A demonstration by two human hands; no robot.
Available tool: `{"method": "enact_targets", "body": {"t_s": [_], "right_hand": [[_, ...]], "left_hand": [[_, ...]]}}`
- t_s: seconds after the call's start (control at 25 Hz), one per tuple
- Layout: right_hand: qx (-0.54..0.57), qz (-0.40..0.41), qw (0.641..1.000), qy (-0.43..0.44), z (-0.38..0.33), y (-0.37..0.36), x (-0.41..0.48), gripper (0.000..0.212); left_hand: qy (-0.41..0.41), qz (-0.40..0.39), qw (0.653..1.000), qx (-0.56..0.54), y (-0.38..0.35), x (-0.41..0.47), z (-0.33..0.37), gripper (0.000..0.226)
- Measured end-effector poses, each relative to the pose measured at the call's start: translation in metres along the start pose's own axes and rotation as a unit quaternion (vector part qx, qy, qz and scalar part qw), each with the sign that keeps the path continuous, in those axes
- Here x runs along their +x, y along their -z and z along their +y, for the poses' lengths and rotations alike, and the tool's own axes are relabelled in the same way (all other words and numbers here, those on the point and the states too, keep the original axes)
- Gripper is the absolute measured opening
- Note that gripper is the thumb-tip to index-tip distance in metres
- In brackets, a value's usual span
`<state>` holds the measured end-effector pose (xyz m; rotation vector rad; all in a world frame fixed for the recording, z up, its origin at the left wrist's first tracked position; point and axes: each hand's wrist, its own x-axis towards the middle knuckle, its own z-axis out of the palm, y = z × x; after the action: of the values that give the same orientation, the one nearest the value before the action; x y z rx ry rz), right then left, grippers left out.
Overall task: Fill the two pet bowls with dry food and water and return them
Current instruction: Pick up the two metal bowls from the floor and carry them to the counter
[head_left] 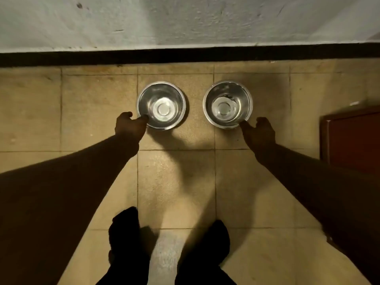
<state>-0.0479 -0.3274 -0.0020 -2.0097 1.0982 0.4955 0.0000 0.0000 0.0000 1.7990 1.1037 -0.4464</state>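
Observation:
Two round steel pet bowls stand side by side on the tiled floor close to the wall. The left bowl (162,93) is empty and shiny. The right bowl (227,92) has dark specks on its inner wall. My left hand (128,126) pinches the left bowl's near-left rim, thumb over the edge and fingers curled outside. My right hand (260,133) holds the right bowl's near-right rim the same way, its thumb tip at the edge. Both bowls rest flat on the floor.
A pale wall (185,19) with a black skirting strip (185,55) runs just behind the bowls. A reddish-brown wooden panel (353,138) stands at the right edge. My two dark-clad feet (125,229) stand on the beige tiles below the bowls.

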Motion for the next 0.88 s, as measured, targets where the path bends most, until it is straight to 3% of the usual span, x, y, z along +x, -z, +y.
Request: {"method": "enact_targets", "body": {"t_s": [0.2,0.32,0.44,0.52,0.64,0.76,0.88], "right_hand": [[0.136,0.012,0.988,-0.073,0.01,-0.032,0.063,0.08],[0.188,0.021,0.978,-0.091,0.018,-0.045,0.077,0.06],[0.215,0.012,0.972,-0.098,0.015,-0.05,0.082,0.027],[0.225,0.016,0.969,-0.101,0.01,-0.048,0.071,0.016],[0.262,0.01,0.96,-0.094,0.003,-0.031,0.039,0.021],[0.286,0.02,0.955,-0.071,-0.016,0.012,-0.018,0.015],[0.297,0.037,0.953,-0.047,-0.041,0.079,-0.083,0.023]], "left_hand": [[0.006,-0.021,0.999,-0.04,-0.042,0.034,-0.018,0.063],[0.029,0.021,0.997,-0.068,-0.053,0.049,-0.029,0.059],[0.032,0.025,0.995,-0.087,-0.055,0.052,-0.03,0.059],[0.021,0.029,0.996,-0.08,-0.049,0.045,-0.027,0.063],[0.003,0.034,0.997,-0.075,-0.028,0.019,-0.013,0.054],[-0.022,0.013,0.996,-0.088,0.004,-0.029,0.019,0.048],[-0.049,-0.026,0.989,-0.14,0.041,-0.108,0.068,0.056]]}}
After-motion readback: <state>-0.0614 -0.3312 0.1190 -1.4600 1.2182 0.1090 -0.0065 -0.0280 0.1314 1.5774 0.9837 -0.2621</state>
